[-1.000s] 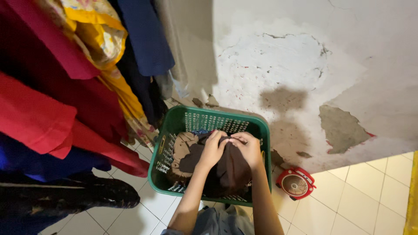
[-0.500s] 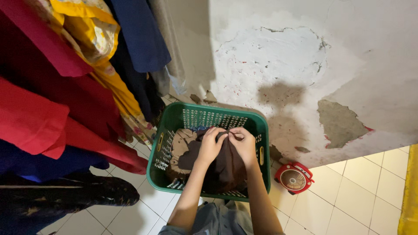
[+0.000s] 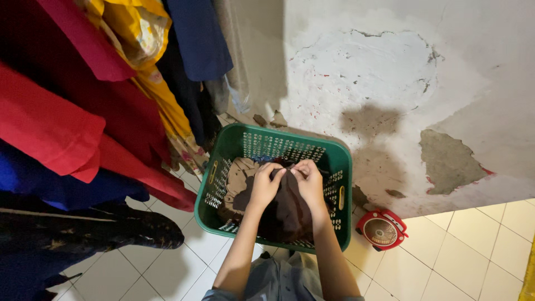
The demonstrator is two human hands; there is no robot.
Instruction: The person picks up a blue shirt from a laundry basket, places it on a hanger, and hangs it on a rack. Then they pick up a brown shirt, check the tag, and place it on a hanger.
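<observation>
pinching dark brown cloth (image 3: 287, 209) with left hand (image 3: 266, 187) and right hand (image 3: 308, 181) over green basket (image 3: 340, 167), lifting top edge clear; red fan (image 3: 382, 229) beside basket.

Green perforated basket (image 3: 334, 161); dark brown cloth (image 3: 287, 209); small red fan (image 3: 382, 229).

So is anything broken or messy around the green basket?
Yes. The white painted wall behind the green plastic laundry basket is damaged: paint has peeled off in patches, leaving bare grey-brown spots, and loose flakes lie at its foot. Both hands, left and right, grip a dark brown cloth in the basket.
</observation>
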